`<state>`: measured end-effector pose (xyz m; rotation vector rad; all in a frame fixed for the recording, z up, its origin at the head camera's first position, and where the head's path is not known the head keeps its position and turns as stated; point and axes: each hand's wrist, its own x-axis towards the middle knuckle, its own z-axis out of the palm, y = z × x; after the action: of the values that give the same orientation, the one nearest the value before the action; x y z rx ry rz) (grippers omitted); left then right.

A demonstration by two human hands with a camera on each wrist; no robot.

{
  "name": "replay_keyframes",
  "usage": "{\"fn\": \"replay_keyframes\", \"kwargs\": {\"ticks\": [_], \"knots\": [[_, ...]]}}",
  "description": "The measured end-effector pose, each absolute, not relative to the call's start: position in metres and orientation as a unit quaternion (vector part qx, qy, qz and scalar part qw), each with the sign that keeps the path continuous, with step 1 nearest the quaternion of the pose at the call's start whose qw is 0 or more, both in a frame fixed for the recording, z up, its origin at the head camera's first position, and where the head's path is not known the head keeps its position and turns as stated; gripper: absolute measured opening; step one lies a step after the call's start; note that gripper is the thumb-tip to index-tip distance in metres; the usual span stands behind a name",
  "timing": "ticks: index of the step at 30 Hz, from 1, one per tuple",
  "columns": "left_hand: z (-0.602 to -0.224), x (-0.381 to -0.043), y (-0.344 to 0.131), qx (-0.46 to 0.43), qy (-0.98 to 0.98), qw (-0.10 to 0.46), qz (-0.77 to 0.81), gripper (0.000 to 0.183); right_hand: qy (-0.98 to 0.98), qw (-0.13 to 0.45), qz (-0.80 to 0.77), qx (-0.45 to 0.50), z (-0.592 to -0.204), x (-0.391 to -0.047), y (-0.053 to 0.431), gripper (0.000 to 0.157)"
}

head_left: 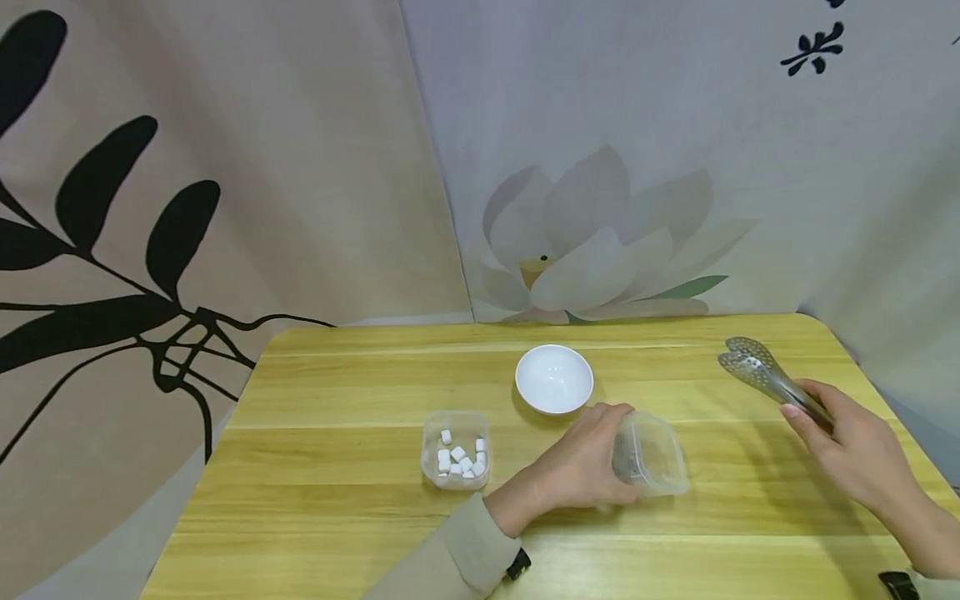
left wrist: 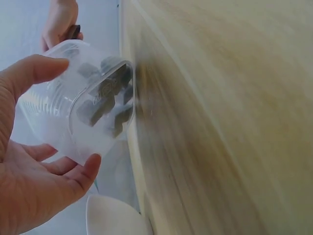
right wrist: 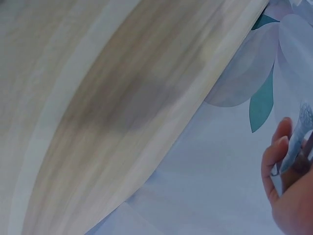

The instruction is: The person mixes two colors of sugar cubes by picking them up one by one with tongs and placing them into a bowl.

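Note:
My left hand (head_left: 581, 467) grips a clear plastic container (head_left: 663, 458) between thumb and fingers, tipped over toward the right near the tabletop. Through its base in the left wrist view, several blocky pieces (left wrist: 105, 100) show dark in shadow. In my right hand (head_left: 862, 442) is a pair of metal tongs (head_left: 772, 379), held raised over the right of the table, perforated ends pointing up and left. Left of the left hand stands a second clear container (head_left: 426, 454) with several small white cubes (head_left: 459, 454). Behind the left hand sits a white bowl (head_left: 554, 379).
The wooden table (head_left: 315, 500) has its back edge close to a printed curtain (head_left: 337, 167) with leaf and flower patterns. A dark wristband (head_left: 517, 564) shows at the left sleeve.

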<state>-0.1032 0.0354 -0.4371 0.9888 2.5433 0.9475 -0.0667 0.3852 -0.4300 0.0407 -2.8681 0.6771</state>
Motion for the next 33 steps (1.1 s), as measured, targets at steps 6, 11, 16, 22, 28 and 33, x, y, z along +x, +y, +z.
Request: {"fn": "replay_keyframes", "kwargs": {"ticks": [6, 11, 16, 22, 28, 33], "knots": [[-0.437, -0.102, 0.034, 0.346, 0.875, 0.131, 0.312, 0.103, -0.967, 0.1, 0.235, 0.024, -0.432, -0.064, 0.387, 0.049], [-0.439, -0.102, 0.033, 0.354, 0.873, 0.122, 0.312, 0.102, -0.96, 0.131, 0.243, 0.049, -0.431, -0.062, 0.39, 0.04], [-0.439, -0.102, 0.032, 0.357, 0.875, 0.119, 0.305, 0.099, -0.955, 0.164, 0.233, 0.076, -0.428, -0.06, 0.391, 0.031], [-0.441, -0.102, 0.029, 0.361, 0.875, 0.112, 0.303, 0.098, -0.964, 0.157, 0.192, 0.095, -0.427, -0.059, 0.386, 0.033], [-0.442, -0.099, 0.027, 0.369, 0.881, 0.09, 0.282, 0.101, -0.967, 0.154, 0.169, 0.109, -0.429, -0.056, 0.382, 0.036], [-0.441, -0.099, 0.028, 0.382, 0.889, 0.058, 0.244, 0.099, -0.964, 0.168, 0.157, 0.137, -0.429, -0.054, 0.38, 0.032]]}}
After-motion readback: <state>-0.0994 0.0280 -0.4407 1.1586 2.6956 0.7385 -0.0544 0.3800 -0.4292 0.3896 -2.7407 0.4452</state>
